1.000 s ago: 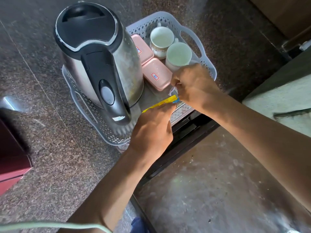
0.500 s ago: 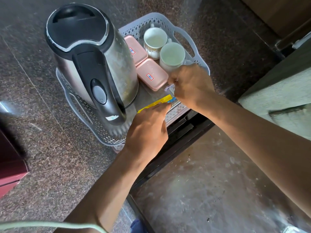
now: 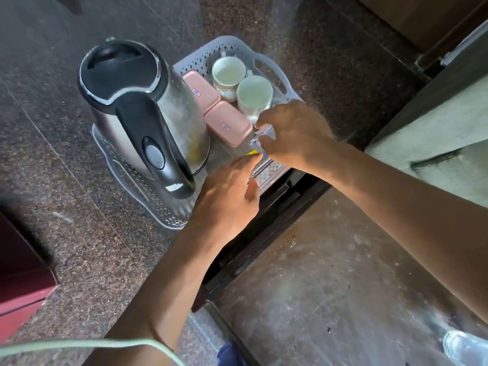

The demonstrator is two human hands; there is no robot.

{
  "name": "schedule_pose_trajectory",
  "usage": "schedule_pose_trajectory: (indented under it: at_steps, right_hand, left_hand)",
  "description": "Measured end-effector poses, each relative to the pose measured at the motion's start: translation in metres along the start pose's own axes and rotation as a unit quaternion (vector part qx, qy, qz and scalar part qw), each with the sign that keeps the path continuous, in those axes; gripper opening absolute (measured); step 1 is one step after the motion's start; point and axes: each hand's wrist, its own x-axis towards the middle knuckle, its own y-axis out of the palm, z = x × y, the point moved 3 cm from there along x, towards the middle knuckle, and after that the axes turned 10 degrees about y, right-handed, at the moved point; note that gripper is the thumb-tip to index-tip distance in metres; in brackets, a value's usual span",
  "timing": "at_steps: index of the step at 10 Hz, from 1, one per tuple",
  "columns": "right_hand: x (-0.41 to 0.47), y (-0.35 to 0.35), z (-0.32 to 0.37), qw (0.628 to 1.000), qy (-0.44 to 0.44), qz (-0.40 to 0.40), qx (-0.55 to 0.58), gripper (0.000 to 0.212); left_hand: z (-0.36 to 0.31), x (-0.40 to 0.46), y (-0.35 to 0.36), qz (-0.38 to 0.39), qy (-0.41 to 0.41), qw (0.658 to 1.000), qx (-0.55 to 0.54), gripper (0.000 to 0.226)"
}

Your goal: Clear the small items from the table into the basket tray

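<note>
- The grey basket tray [image 3: 284, 87] sits on the dark stone table [image 3: 79, 233], holding a kettle [image 3: 148, 114], two pink boxes [image 3: 228, 124] and two cups [image 3: 254, 95].
- The right hand [image 3: 295, 133], at the tray's 4 o'clock corner, pinches small sachets [image 3: 264, 133] in closed fingers.
- The left hand [image 3: 227, 199], at the tray's 5 o'clock edge, has curled fingers touching a yellow sachet [image 3: 253, 153]; its grip cannot be told.

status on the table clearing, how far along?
Late stage. In the basket tray: kettle, two pink boxes, two cups. Both hands, left hand and right hand, are at its near edge tucking in sachets. Nothing else loose in view.
</note>
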Motion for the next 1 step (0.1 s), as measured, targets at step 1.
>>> schedule_pose_trajectory:
  at_steps: [1]
  right_hand:
    - [-0.0227,-0.038,-0.0014,0.999,-0.017,-0.048,-0.011,0.035]
  left_hand:
    - [-0.022,0.0043,-0.024,-0.013,0.001,1.0,0.006,0.057]
